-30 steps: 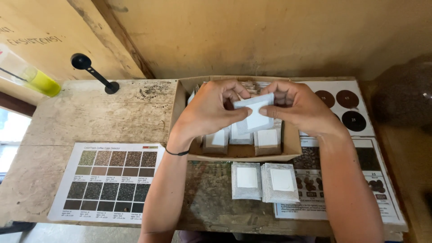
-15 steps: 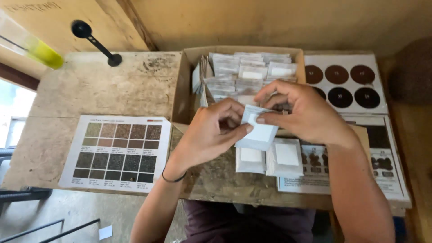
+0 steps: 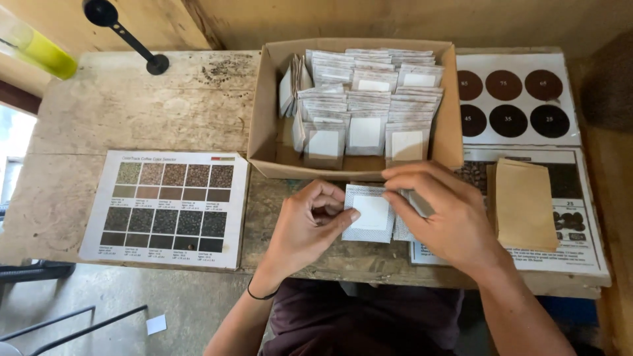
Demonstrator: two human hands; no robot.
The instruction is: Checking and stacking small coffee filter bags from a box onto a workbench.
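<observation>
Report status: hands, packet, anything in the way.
Left hand and right hand both pinch one white packet. Packet low over the table, before the cardboard box. Nothing in the way.

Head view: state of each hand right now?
Left hand: closed, pinching the left edge of the small silver foil packet with a white label.
Right hand: fingers bent, pressed on the same packet's right side.

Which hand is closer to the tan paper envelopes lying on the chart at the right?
Right. The right hand lies just left of the tan envelopes, without touching them. The left hand is farther left, beyond the white packet both hands touch.
</observation>
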